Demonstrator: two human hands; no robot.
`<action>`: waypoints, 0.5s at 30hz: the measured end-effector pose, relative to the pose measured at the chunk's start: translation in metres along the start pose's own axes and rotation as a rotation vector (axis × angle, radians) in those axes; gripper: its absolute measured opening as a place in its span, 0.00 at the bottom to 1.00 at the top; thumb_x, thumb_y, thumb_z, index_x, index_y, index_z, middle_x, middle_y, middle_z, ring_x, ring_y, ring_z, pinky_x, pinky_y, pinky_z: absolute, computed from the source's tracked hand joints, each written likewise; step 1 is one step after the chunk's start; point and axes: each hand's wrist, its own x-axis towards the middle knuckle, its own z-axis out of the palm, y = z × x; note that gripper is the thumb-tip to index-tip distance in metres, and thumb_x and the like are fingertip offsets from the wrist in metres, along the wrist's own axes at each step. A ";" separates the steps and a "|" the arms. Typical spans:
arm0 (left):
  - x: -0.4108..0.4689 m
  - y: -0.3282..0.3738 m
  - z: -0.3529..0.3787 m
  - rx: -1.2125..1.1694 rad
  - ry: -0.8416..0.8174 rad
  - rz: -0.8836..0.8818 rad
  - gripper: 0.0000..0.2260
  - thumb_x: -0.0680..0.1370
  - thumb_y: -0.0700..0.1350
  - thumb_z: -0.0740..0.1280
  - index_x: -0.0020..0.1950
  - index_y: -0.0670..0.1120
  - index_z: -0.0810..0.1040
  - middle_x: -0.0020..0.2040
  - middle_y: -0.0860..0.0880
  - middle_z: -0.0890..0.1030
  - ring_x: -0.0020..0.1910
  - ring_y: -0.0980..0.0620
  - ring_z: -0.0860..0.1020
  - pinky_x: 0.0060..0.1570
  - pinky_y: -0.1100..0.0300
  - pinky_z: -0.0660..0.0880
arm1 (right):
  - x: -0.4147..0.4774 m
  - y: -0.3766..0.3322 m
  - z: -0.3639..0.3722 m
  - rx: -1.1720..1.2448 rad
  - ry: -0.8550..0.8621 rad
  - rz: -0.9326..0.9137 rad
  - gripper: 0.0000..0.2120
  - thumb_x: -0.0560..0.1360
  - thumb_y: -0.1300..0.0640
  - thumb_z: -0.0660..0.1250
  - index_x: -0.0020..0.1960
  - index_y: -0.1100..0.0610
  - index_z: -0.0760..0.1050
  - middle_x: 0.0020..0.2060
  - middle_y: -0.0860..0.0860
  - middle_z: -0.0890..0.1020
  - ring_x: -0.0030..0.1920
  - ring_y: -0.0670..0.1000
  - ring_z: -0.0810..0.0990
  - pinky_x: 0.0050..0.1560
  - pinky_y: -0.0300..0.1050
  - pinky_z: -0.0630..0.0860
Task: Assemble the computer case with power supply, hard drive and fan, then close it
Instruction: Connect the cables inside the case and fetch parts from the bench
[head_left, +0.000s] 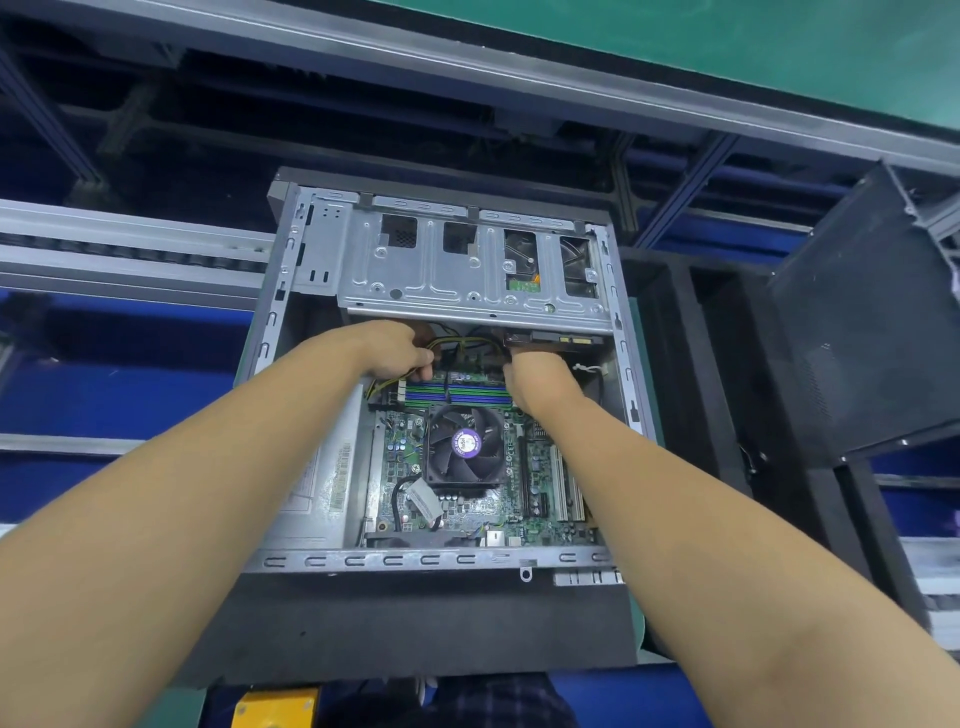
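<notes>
The open computer case (291, 322) lies on its side on a dark foam pad (415, 623), its inside facing up. Along its left inner wall sits the grey power supply (322, 488), carrying a white label with barcodes; the print is too blurred to read. The left hand (397, 349) reaches in under the metal drive cage (467, 275), fingers curled around a bundle of yellow and black cables (462, 343). Below the hands, the green circuit board (467, 514) fills the case floor, with blue and green memory slots (457, 392) and a black cooling fan (465, 446) whose purple round sticker bears writing too small to make out. The right hand (540, 376) is closed at the near end of the hard drive (553, 339), which sits in the right bay of the cage with its connector edge showing; how firmly it grips cannot be told. Far right, the dark side panel (862, 322) leans upright, apart from the case.
</notes>
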 end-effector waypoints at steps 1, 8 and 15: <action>0.000 0.000 0.000 -0.004 -0.003 -0.003 0.17 0.84 0.51 0.58 0.49 0.46 0.85 0.30 0.55 0.71 0.32 0.57 0.69 0.30 0.62 0.61 | -0.002 0.000 -0.002 -0.006 0.006 -0.001 0.15 0.86 0.60 0.55 0.63 0.65 0.77 0.54 0.61 0.83 0.54 0.63 0.82 0.48 0.51 0.76; 0.001 -0.003 0.001 0.005 -0.005 0.010 0.17 0.84 0.51 0.58 0.48 0.47 0.84 0.33 0.55 0.73 0.34 0.57 0.70 0.32 0.63 0.62 | -0.008 -0.004 -0.003 -0.098 0.018 0.017 0.15 0.85 0.65 0.56 0.61 0.65 0.80 0.55 0.58 0.84 0.53 0.61 0.83 0.50 0.49 0.79; 0.002 -0.001 0.001 -0.002 -0.033 0.025 0.17 0.85 0.51 0.58 0.51 0.45 0.85 0.40 0.52 0.78 0.37 0.54 0.72 0.37 0.61 0.67 | -0.010 -0.008 -0.006 0.176 -0.006 0.161 0.17 0.85 0.63 0.54 0.69 0.65 0.75 0.65 0.61 0.78 0.66 0.60 0.76 0.58 0.47 0.72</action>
